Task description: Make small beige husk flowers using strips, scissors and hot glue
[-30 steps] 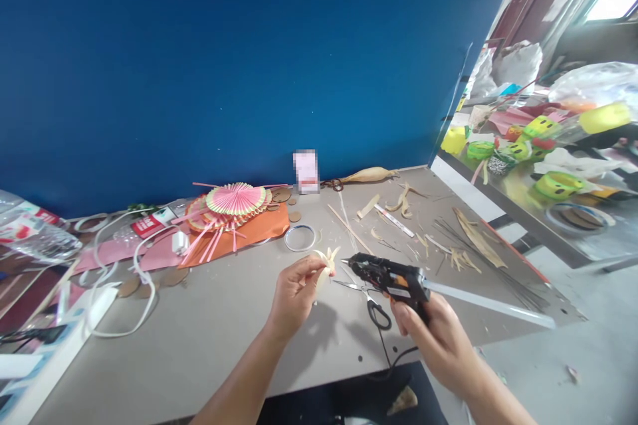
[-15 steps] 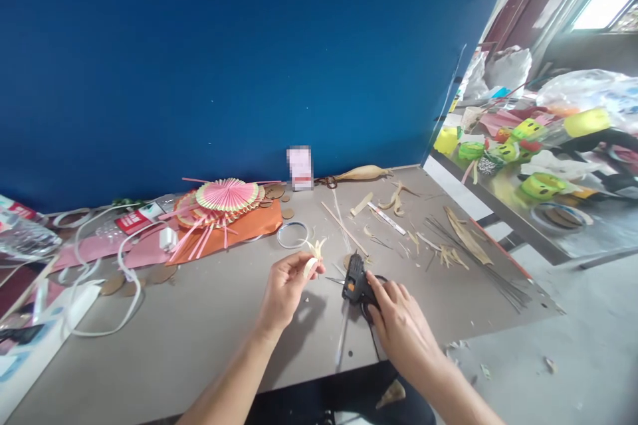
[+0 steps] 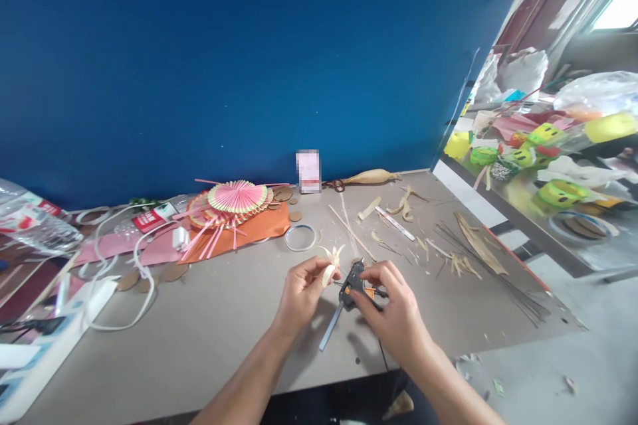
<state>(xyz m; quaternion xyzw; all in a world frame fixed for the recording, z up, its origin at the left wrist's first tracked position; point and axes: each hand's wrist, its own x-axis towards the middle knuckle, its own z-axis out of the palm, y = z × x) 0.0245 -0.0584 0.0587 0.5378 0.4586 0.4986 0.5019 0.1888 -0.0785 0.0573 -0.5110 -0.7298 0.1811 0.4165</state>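
Note:
Between the fingertips of my left hand (image 3: 302, 292) is a small pale flower (image 3: 333, 260) with thin, curling petals, made of what looks like dried husk. My right hand (image 3: 399, 302) grips a black glue gun (image 3: 353, 285) with an orange trigger, its nozzle pointing away from me. A translucent glue stick (image 3: 331, 327) juts from the gun's back end toward the front edge of the table. The gun is just right of the flower; whether they touch I cannot tell.
Husk strips (image 3: 463, 265), thin wires (image 3: 498, 279) and a white pen (image 3: 395, 223) lie to the right. A ring of tape (image 3: 300, 238) sits beyond my left hand. Pink paper fans (image 3: 239, 198) rest on orange paper (image 3: 269, 222). At left are a white cable (image 3: 142, 319), power strip (image 3: 60, 352) and plastic bottle (image 3: 37, 219).
My right hand has lifted the glue gun off the table and turned it, bringing it closer to the flower. The view has shifted slightly, and my left hand still holds the flower.

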